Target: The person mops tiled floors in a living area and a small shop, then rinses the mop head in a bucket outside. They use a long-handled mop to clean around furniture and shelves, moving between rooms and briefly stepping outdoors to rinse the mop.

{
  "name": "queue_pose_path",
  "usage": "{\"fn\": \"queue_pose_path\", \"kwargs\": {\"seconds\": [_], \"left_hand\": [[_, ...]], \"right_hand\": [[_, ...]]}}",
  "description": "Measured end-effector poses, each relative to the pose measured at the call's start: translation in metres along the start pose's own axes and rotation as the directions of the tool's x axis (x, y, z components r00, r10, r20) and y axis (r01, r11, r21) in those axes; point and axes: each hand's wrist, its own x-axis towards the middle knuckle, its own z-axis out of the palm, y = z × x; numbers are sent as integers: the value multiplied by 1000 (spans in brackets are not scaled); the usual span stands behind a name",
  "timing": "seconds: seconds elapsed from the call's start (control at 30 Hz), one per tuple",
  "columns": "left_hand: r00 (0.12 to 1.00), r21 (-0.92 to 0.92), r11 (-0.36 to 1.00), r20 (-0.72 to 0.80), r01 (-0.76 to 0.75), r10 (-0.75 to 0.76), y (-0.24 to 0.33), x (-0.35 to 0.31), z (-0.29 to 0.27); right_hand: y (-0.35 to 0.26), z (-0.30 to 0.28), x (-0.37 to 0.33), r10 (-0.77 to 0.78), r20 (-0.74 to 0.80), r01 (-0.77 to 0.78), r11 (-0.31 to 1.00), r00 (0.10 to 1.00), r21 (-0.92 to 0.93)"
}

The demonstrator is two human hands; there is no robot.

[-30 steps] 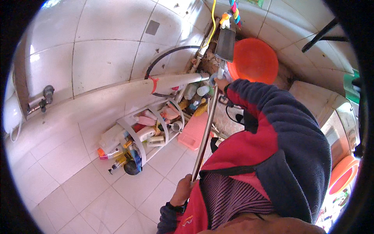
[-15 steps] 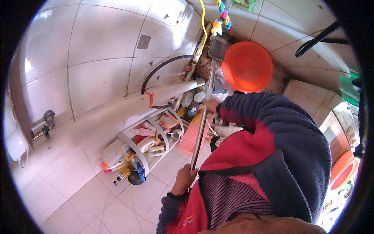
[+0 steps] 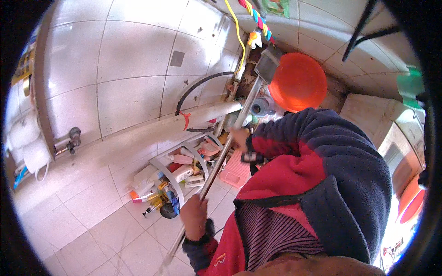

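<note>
Here, at left, a pale grey, curved-band rack (image 3: 172, 179) crowded with plastic bottles (image 3: 183, 173) rests on white floor tiles (image 3: 110, 234). Beside it, the left hand (image 3: 194, 216) is wrapped around a long, silvery pole (image 3: 251, 97), which slants up and away. Behind that lies a ribbed pink board (image 3: 235, 171). The right hand (image 3: 239, 139), slightly blurred, clasps the pole higher up. At its far end, a flat, dark grey rectangular head (image 3: 267, 67) meets my eye beside a round orange-red basin (image 3: 298, 82); whether they touch, I can't tell.

Lower end of the pole (image 3: 215, 168) blurred, we note. Orange basin (image 3: 408, 195) at far right cut off by our view's dark edge.
</note>
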Motion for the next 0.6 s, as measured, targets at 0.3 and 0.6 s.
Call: {"fn": "queue_pose_path", "kwargs": {"seconds": [0.3,0.6], "left_hand": [[947,161,981,-284,-105,148,37,-37,-3],[754,391,887,-499,-245,428,35,-147,-1]], "right_hand": [[16,85,-157,202,538,-327,933,819,148],[58,92,-291,14,770,-230,958,637,173]]}}
